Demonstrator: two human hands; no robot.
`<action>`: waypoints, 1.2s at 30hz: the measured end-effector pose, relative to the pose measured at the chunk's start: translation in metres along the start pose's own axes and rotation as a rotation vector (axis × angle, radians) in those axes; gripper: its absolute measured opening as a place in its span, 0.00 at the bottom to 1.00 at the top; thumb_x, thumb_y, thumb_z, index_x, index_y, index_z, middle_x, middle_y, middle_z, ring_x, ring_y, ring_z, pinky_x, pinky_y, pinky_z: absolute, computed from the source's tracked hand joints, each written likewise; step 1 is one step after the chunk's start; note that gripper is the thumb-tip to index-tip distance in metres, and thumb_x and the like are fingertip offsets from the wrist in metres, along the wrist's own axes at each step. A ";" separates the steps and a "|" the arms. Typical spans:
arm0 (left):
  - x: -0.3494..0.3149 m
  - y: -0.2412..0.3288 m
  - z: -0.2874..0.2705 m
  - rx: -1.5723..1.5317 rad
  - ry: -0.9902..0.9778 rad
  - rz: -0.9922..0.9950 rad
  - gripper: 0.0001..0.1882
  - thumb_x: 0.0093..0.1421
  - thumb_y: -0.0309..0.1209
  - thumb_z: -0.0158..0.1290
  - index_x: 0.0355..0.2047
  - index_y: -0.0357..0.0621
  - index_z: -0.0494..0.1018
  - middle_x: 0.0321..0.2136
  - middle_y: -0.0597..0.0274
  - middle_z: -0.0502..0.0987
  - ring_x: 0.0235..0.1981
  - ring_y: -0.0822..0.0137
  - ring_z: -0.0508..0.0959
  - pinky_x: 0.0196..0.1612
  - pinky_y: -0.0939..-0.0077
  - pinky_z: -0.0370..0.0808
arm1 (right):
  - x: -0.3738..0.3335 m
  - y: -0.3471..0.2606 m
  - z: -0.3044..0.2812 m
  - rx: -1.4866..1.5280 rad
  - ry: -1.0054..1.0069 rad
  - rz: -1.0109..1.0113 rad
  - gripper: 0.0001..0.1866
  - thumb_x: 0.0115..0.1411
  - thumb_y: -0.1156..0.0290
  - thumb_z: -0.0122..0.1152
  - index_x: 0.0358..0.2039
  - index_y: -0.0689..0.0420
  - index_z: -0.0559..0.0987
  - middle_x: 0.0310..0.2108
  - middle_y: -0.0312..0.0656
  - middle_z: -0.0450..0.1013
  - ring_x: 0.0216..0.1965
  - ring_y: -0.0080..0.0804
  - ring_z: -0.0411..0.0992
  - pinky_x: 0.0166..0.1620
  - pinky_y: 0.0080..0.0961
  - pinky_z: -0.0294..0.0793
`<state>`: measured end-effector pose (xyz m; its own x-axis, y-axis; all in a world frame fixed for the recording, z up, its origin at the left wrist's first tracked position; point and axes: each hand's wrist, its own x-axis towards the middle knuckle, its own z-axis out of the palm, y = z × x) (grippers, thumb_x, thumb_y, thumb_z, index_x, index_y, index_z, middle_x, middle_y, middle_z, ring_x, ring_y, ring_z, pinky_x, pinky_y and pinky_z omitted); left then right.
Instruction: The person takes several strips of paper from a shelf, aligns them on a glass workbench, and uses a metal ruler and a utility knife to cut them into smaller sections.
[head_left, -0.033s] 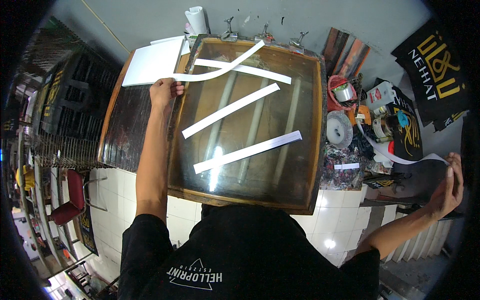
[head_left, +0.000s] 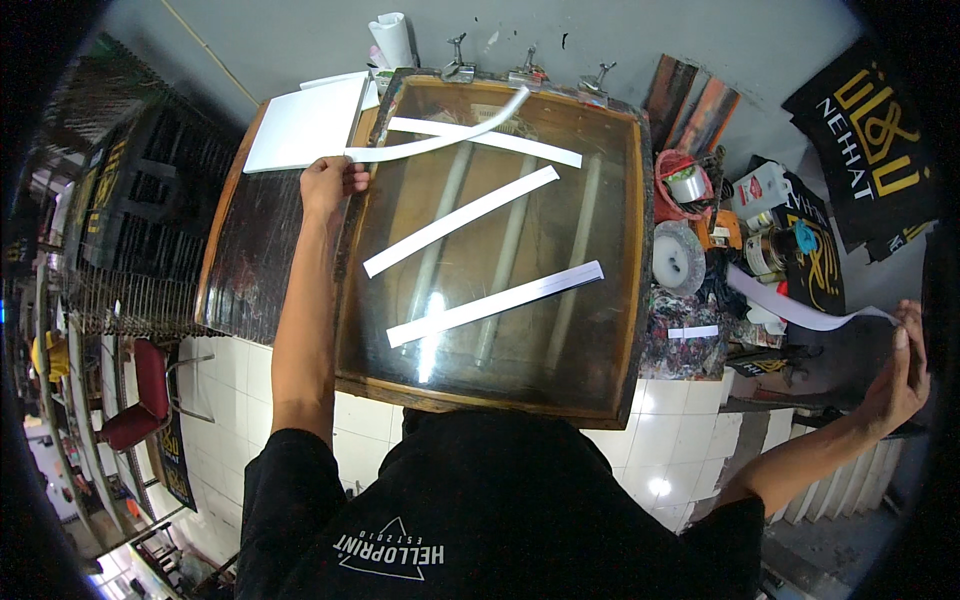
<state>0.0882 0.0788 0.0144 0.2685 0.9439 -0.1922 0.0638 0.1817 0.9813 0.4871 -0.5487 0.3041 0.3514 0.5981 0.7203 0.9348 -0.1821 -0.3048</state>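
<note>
My left hand (head_left: 333, 185), at the left edge of the glass-topped table (head_left: 590, 350), pinches one end of a white paper strip (head_left: 410, 154). This strip curves up over the glass toward the far side, crossing above another strip (head_left: 540, 151) that lies there. Lower on the glass rest two more strips, a slanted one (head_left: 462, 221) and one nearer me (head_left: 495, 305). Far out to the right, my right hand (head_left: 902, 370) is closed on the end of a separate white strip (head_left: 812, 320), which sags in the air toward the table.
White sheets (head_left: 305, 125) are stacked at the back left on a dark wooden board (head_left: 255, 245). Metal clamps (head_left: 528, 70) line the table's far edge. On the right stand a whitish bowl (head_left: 678, 258), a red basket (head_left: 672, 165) and jars. A red chair (head_left: 150, 390) is at left.
The free end of the strip in my right hand has swung, and that hand has shifted slightly upward. The far tip of the left-hand strip has dipped a little.
</note>
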 end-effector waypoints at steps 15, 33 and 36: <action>-0.204 0.045 0.196 -0.076 -1.230 0.390 0.34 0.73 0.57 0.37 0.63 0.42 0.70 0.58 0.54 0.76 0.59 0.56 0.74 0.67 0.62 0.65 | 0.121 -0.155 0.102 0.000 -0.333 0.134 0.13 0.64 0.61 0.64 0.40 0.58 0.82 0.31 0.36 0.73 0.32 0.22 0.71 0.41 0.21 0.67; -0.202 0.002 0.168 -0.441 -1.153 -0.101 0.16 0.66 0.40 0.53 0.45 0.39 0.76 0.40 0.57 0.81 0.42 0.72 0.77 0.44 0.77 0.70 | 0.151 -0.098 0.121 0.168 -0.307 0.211 0.15 0.63 0.61 0.66 0.42 0.60 0.83 0.29 0.33 0.75 0.30 0.17 0.69 0.39 0.16 0.65; -0.207 0.017 0.157 -0.494 -1.158 -0.079 0.12 0.64 0.33 0.56 0.44 0.39 0.77 0.39 0.57 0.82 0.40 0.73 0.79 0.43 0.78 0.72 | 0.144 -0.090 0.118 0.166 -0.288 0.279 0.15 0.63 0.62 0.66 0.43 0.60 0.83 0.30 0.34 0.75 0.30 0.18 0.69 0.38 0.16 0.65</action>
<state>0.1850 -0.1567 0.0693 0.9794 0.1770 0.0973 -0.1800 0.5459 0.8183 0.4478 -0.3537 0.3619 0.5384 0.7416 0.4002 0.7771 -0.2533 -0.5762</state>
